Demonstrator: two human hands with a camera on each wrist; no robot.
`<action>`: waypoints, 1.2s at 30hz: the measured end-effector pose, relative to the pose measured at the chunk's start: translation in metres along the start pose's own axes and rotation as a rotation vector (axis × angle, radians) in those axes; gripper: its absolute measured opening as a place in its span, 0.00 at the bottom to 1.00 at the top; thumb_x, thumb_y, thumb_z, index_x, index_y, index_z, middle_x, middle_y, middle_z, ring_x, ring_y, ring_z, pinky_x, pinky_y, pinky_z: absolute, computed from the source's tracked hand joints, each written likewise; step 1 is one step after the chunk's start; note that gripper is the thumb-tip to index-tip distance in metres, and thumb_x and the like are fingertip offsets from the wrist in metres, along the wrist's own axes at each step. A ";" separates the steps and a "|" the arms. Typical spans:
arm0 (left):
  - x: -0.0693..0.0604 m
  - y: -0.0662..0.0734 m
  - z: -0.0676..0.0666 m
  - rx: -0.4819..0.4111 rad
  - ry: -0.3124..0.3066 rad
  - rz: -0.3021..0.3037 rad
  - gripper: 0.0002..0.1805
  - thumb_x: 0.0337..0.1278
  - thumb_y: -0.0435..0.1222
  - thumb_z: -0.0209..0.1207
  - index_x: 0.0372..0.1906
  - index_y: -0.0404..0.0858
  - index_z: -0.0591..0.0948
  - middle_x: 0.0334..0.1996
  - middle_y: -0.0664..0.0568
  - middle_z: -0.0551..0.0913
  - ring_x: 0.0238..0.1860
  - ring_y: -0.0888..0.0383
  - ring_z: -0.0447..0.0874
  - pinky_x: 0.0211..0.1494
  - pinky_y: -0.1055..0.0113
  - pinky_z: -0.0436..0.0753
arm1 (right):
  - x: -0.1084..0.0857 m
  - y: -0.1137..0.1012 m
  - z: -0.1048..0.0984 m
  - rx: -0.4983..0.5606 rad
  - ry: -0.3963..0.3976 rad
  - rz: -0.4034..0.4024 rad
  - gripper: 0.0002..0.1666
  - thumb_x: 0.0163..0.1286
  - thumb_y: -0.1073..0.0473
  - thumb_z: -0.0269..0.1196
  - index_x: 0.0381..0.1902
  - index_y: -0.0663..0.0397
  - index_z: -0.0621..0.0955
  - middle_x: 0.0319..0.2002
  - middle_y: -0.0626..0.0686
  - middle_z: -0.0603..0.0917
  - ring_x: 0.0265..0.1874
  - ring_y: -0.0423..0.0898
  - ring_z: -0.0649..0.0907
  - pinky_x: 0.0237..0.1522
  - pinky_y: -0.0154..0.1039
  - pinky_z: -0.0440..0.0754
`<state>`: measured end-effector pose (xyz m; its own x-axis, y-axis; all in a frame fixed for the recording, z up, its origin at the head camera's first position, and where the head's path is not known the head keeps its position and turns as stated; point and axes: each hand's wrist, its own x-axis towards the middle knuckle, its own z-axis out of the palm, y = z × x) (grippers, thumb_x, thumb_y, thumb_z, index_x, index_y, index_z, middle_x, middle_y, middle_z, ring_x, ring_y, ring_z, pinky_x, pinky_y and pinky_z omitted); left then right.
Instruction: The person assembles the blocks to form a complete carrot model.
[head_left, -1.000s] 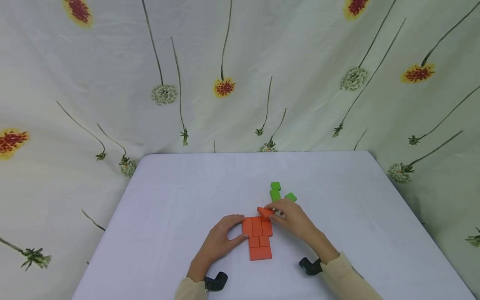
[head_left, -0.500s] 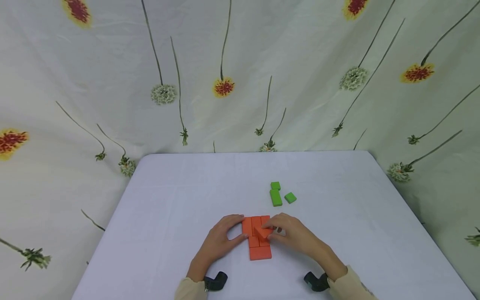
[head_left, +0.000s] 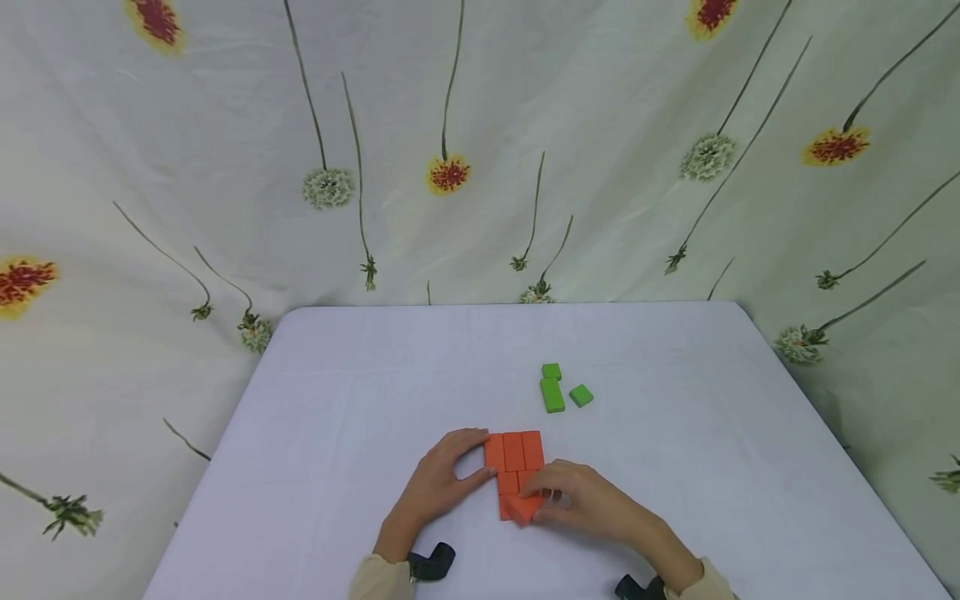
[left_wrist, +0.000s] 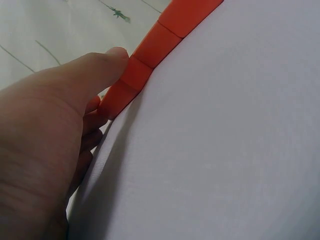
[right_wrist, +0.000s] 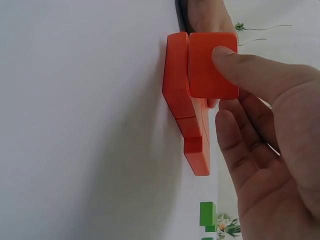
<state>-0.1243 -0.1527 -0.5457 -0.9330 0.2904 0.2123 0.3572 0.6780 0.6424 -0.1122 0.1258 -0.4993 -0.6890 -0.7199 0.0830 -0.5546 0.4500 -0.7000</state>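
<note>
Flat orange blocks (head_left: 513, 452) lie together in rows on the white table. In the head view my left hand (head_left: 447, 468) rests at their left side, index fingertip at the far end of the leftmost block and thumb at its near end, holding it. The left wrist view shows that thumb (left_wrist: 117, 57) against the orange blocks (left_wrist: 152, 45). My right hand (head_left: 588, 500) pinches one loose orange block (head_left: 522, 508) between thumb and fingers, over the nearest block of the group. In the right wrist view its squarish face (right_wrist: 202, 75) shows under the thumb, covering part of the row.
Beyond the orange group lie three green blocks, a longer one (head_left: 552, 396), a small one (head_left: 551, 371) touching it, and another (head_left: 581, 395) set apart to the right. Behind the table (head_left: 360, 358) hangs a flower-patterned cloth (head_left: 615, 125).
The right hand has carried the pinched orange block toward me, from the far end of the group to its near end. The left hand has stayed in place.
</note>
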 end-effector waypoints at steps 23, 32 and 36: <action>0.001 0.001 0.000 0.004 -0.001 -0.005 0.31 0.58 0.47 0.73 0.66 0.46 0.81 0.64 0.53 0.82 0.70 0.53 0.76 0.73 0.52 0.77 | -0.004 -0.004 0.013 -0.045 -0.044 -0.019 0.16 0.67 0.59 0.72 0.50 0.36 0.86 0.45 0.33 0.85 0.45 0.31 0.80 0.53 0.32 0.83; 0.001 0.002 -0.001 -0.002 -0.004 -0.011 0.31 0.58 0.46 0.73 0.66 0.46 0.81 0.65 0.52 0.82 0.70 0.52 0.76 0.73 0.52 0.77 | -0.004 -0.002 0.008 -0.037 -0.071 0.029 0.19 0.67 0.61 0.72 0.53 0.35 0.86 0.47 0.32 0.85 0.44 0.32 0.79 0.47 0.29 0.83; 0.001 0.003 -0.001 0.003 -0.006 -0.007 0.31 0.58 0.46 0.73 0.66 0.46 0.80 0.64 0.53 0.82 0.70 0.52 0.76 0.73 0.52 0.77 | -0.003 0.000 0.000 -0.023 -0.083 0.088 0.21 0.67 0.64 0.70 0.55 0.36 0.85 0.49 0.33 0.85 0.45 0.33 0.79 0.46 0.29 0.83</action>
<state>-0.1240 -0.1515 -0.5432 -0.9354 0.2892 0.2035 0.3506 0.6821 0.6417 -0.1100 0.1281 -0.4997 -0.6950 -0.7181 -0.0372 -0.5051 0.5244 -0.6855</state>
